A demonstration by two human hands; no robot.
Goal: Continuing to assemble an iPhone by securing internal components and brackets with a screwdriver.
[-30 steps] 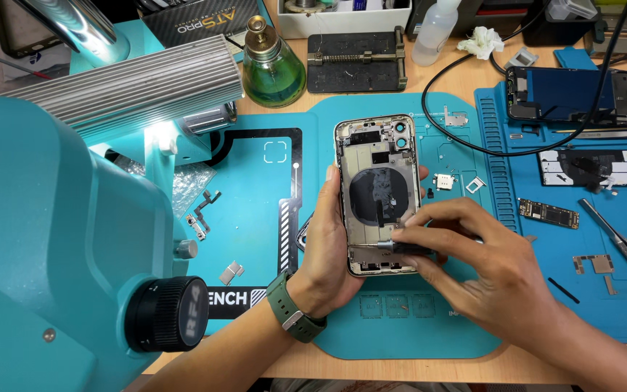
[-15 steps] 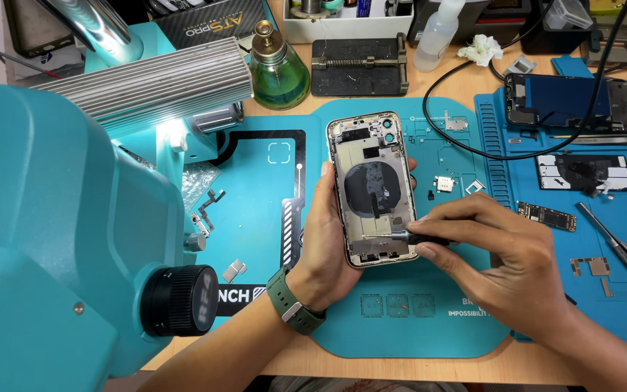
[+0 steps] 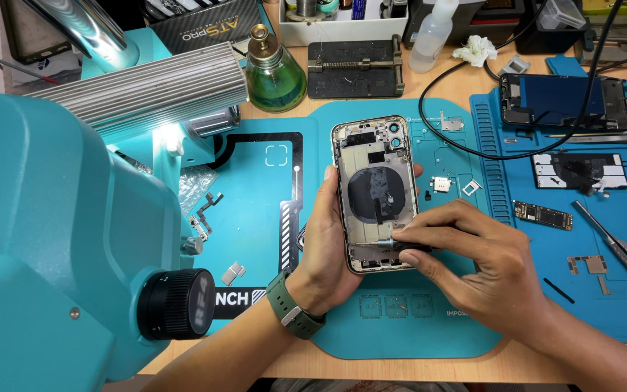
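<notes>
Wooden bench under teal work mat (image 3: pixel 255 181), big teal microscope (image 3: pixel 52 239) at my left. Left hand (image 3: pixel 328 247), green watch on wrist, wrapped round left edge of opened phone chassis (image 3: pixel 375 192), holding it over mat centre. Right hand (image 3: pixel 473 268) fingertips (image 3: pixel 408 243) pinched on small part at chassis lower end; I can't make part out. Tweezers (image 3: pixel 618 250), loose phone screen (image 3: pixel 564 100) on blue mat (image 3: pixel 546 297) at right
</notes>
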